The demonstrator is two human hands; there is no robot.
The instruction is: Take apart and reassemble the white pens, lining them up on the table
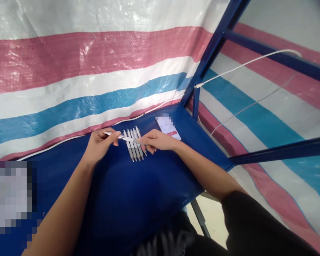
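Note:
Between my two hands a white and grey pen (128, 139) is held crosswise above a row of pens. My left hand (102, 142) pinches its left end between thumb and fingers. The fingers of my right hand (157, 140) close on the grey right end. Under the held pen, several similar white pens with grey grips (134, 151) lie side by side on the blue table, tips toward me. My hands partly cover the row at its far right.
A phone (168, 127) with a lit screen lies on the blue table (122, 199) behind my right hand. A white cable (240, 65) hangs from the blue metal frame (272, 49) at right. Striped sheeting (96, 49) rises behind the table. A blurred-out patch (12, 195) covers the left corner.

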